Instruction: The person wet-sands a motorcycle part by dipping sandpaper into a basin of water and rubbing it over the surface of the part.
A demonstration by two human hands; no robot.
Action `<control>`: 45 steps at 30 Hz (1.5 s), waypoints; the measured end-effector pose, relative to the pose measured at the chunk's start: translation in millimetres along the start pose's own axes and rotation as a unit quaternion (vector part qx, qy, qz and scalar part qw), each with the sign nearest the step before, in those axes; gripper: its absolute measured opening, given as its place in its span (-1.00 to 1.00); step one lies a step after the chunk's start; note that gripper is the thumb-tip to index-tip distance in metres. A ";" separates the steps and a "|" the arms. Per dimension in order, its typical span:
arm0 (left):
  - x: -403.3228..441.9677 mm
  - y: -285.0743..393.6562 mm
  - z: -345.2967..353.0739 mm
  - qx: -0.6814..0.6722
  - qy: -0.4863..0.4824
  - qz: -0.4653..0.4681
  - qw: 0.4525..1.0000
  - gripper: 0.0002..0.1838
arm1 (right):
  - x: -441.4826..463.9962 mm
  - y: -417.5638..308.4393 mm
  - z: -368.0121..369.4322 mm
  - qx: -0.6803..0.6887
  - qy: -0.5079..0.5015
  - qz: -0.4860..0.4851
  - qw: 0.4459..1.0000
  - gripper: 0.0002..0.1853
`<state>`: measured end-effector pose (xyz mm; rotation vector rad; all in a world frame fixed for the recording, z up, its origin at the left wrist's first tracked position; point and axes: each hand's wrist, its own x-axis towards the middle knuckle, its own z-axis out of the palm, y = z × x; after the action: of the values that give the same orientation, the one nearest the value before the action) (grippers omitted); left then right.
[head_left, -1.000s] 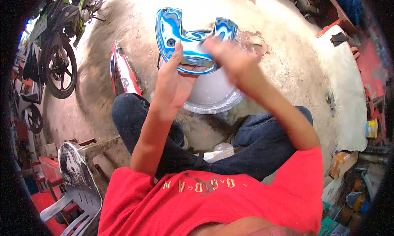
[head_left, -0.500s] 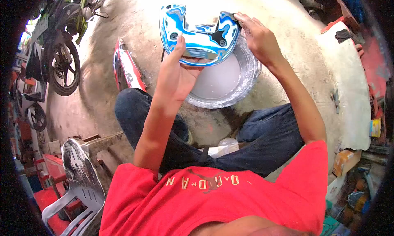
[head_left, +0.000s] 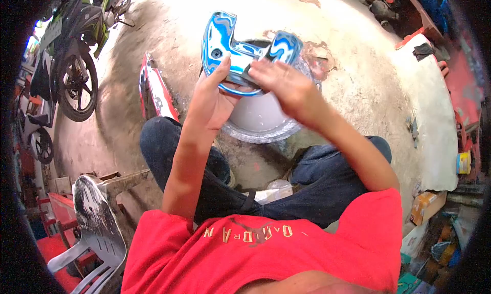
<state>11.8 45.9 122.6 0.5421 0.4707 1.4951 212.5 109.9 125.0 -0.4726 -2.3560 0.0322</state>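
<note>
My left hand [head_left: 215, 99] grips a glossy U-shaped plastic panel [head_left: 219, 35], with the thumb on its face and the fingers beneath. The panel looks like a motorcycle cover, swirled in blue, white and grey, with a round hole on its left arm. Slightly blurred, my right hand [head_left: 289, 89] lies across the lower right of the panel. Its fingers are pressed together over a small dark piece [head_left: 247, 72] that I cannot make out. Under the panel stands a round basin [head_left: 273, 136] of milky liquid, partly covered by the panel and my hands.
A red and white panel [head_left: 157, 97] lies on the concrete floor left of the basin. Parked motorcycles [head_left: 76, 79] stand at the far left. A stained plastic chair [head_left: 99, 222] is at lower left. To the right are a pale board [head_left: 437, 135] and a cardboard box [head_left: 427, 207].
My right hand has moved left and down, from the panel's upper right corner to its lower middle. The panel has tilted and sits a little lower in view.
</note>
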 end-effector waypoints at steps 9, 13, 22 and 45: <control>2.3 -1.2 -1.7 0.003 0.009 0.011 1.000 -0.63 | -0.3 -11.8 -1.9 -0.005 -0.003 -0.017 1.000 -0.56; -4.6 -1.5 12.2 0.016 0.028 0.010 0.999 -0.64 | 6.1 39.3 -12.1 -0.064 0.004 0.119 0.991 -0.58; -3.7 -6.1 4.3 0.026 0.005 -0.005 1.000 -0.68 | 2.1 46.1 -5.4 -0.048 -0.003 0.125 0.991 -0.54; 0.8 1.9 2.1 0.038 0.021 0.025 0.999 -0.61 | -3.4 -12.7 10.1 0.000 -0.004 0.023 1.000 -0.52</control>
<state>11.6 46.6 125.4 0.5872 0.5523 1.5428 203.9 98.0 117.2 -0.5273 -2.3534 0.0567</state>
